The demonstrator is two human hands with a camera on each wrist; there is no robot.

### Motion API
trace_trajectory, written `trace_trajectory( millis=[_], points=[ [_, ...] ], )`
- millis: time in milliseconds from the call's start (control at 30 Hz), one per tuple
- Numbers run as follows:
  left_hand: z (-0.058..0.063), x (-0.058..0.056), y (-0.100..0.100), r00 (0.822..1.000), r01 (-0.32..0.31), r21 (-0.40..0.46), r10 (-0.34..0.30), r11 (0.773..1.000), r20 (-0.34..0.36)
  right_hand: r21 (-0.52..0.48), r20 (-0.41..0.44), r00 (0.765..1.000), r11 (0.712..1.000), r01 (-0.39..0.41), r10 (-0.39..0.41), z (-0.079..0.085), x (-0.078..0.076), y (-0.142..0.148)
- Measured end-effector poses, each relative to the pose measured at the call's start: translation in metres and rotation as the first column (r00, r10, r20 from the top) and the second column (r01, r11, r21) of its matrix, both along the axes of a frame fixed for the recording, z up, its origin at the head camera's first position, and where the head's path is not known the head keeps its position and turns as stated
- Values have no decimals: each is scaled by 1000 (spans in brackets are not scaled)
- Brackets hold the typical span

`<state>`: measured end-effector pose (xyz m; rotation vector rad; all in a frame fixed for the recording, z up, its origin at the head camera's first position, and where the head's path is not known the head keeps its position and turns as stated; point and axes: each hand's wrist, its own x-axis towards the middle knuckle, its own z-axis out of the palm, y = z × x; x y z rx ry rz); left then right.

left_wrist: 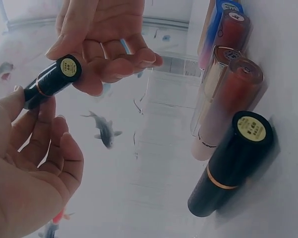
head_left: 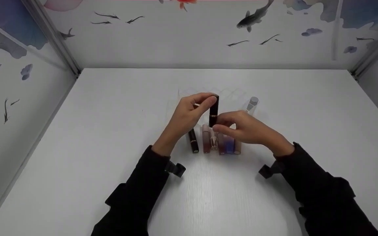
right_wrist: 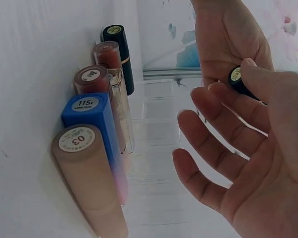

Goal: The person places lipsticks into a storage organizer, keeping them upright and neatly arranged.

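Observation:
A black lipstick tube [head_left: 214,109] with a thin gold band is held upright above the table between both hands. My left hand [head_left: 186,113] pinches its upper end between thumb and fingers. Thumb and forefinger of my right hand [head_left: 246,127] pinch its lower end, while the other right fingers spread loosely. A round yellow label marks the base of the held tube [left_wrist: 52,82] in the left wrist view. Below the hands lie a second black lipstick tube [left_wrist: 231,163], a reddish lip gloss tube [head_left: 206,142], a gold-and-clear tube [head_left: 213,143] and a dark red tube [head_left: 221,146].
The row continues rightward with a blue lipstick [right_wrist: 89,111] labelled 115 and a beige tube [right_wrist: 89,168] labelled 03. Behind the row is a clear compartmented organizer [left_wrist: 164,116]. A grey-capped clear tube [head_left: 252,104] is beyond my right hand. Patterned panels [head_left: 176,39] border the white table [head_left: 116,108].

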<state>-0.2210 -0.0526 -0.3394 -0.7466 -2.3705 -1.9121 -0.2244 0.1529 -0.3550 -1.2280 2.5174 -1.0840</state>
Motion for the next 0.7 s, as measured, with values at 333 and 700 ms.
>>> trace_trajectory(
  millis=[333,700],
  points=[
    [-2,-1,1,1000,-8,-19,8,1000,-2,13,36,999,1000,4,-5,-21,-16,9],
    [-4,-2,1,999,-21,-21,20,1000,-29,53,-3,1000,998,28,-28,-20,-21,13]
  ],
)
